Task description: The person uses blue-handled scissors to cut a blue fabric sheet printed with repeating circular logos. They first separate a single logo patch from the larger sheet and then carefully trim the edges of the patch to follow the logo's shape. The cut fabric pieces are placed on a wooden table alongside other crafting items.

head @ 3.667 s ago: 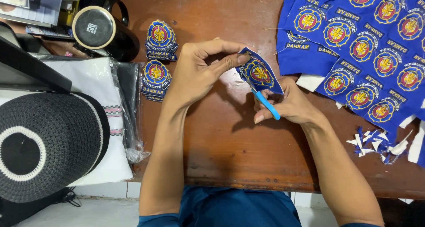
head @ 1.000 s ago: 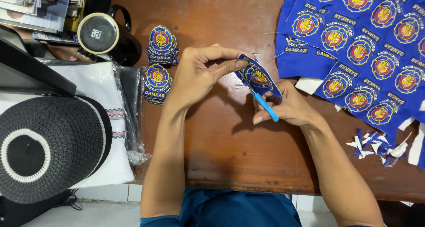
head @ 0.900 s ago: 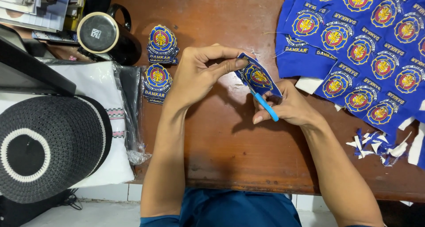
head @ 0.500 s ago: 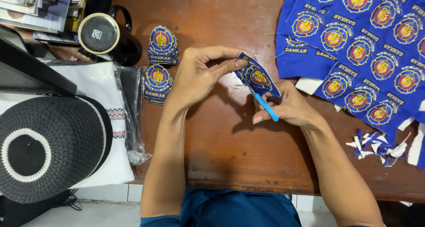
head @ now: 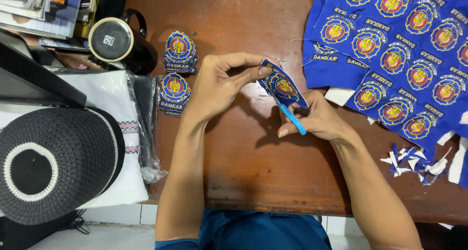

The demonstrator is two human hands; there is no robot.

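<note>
My left hand (head: 219,84) pinches a blue embroidered badge (head: 282,84) with a red and yellow emblem by its top corner, above the brown wooden table (head: 243,167). My right hand (head: 314,118) grips small scissors with a blue handle (head: 292,118) whose blades sit at the lower edge of that badge. To the right lies a large blue cloth sheet (head: 390,55) covered with several uncut badges of the same kind. Two small piles of cut badges (head: 178,52) (head: 171,91) lie left of my left hand.
Blue and white cloth scraps (head: 414,164) lie at the right near the front edge. A black mug (head: 117,43) stands at the back left. A black knitted cap (head: 53,160) rests on folded white cloth in plastic wrap (head: 122,133). Books (head: 44,6) are stacked at the top left.
Both hands stay in nearly the same place; the badge has turned slightly between my left fingers while the scissors keep working along its edge.
</note>
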